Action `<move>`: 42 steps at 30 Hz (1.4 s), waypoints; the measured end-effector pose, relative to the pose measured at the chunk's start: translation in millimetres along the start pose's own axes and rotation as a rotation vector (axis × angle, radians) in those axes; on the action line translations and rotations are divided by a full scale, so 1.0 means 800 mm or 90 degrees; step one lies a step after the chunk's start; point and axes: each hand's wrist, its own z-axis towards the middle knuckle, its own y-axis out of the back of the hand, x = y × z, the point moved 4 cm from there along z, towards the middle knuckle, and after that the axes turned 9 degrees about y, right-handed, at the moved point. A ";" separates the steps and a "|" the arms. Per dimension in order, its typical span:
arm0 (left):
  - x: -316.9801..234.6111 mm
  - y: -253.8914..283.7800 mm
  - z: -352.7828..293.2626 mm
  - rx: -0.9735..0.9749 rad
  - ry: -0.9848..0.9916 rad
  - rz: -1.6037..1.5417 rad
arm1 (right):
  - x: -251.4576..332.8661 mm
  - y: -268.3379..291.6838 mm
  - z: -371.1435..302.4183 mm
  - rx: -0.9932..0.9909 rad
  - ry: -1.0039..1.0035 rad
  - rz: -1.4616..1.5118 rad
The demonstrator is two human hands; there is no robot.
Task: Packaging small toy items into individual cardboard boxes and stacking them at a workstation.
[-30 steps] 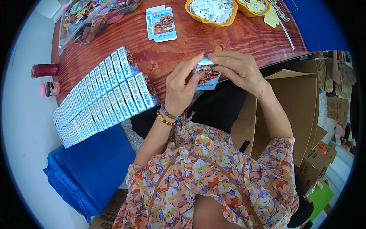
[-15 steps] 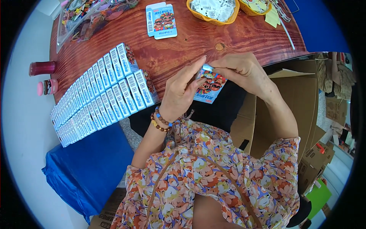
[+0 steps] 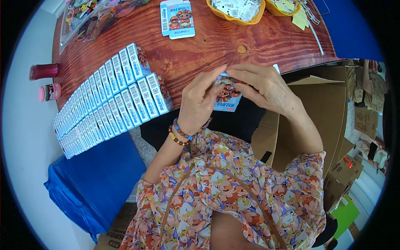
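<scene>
A small blue carton box [image 3: 227, 105] with cartoon figures on its front is held between my two hands above my lap, at the table's near edge. My left hand [image 3: 196, 98] grips its left side, with the thumb on the front face. The fingers of my right hand [image 3: 268, 87] bend over the upper right of the box, close to its top end. Both sets of fingertips nearly meet there and hide most of the top flap. On my left wrist are beaded bracelets.
Two long rows of similar upright boxes [image 3: 121, 108] stand on the left. Farther back lies a flat carton [image 3: 181, 31], with a yellow basket [image 3: 250, 21] of small packets beside it. Jars [image 3: 44, 71] stand at far left. An open cardboard box [image 3: 308, 108] is at my right.
My right hand's fingers have opened out from a pinch at the box's top and now curve over it. The view has shifted slightly; the left hand still holds the box.
</scene>
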 end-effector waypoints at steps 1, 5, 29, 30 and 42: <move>0.012 0.000 -0.003 -0.012 0.073 -0.084 | 0.000 -0.002 -0.001 -0.053 -0.012 0.064; 0.020 -0.004 -0.003 -0.029 0.191 -0.272 | -0.027 -0.015 -0.023 -0.180 -0.241 0.295; -0.046 0.064 0.015 -0.117 -0.021 0.215 | -0.056 -0.023 0.032 -0.059 -0.228 0.485; -0.049 0.079 0.029 -0.144 -0.012 0.285 | -0.054 -0.027 0.043 -0.120 -0.215 0.455; 0.002 0.170 0.087 -0.273 -0.016 0.804 | -0.063 -0.097 0.117 -0.037 -0.145 0.308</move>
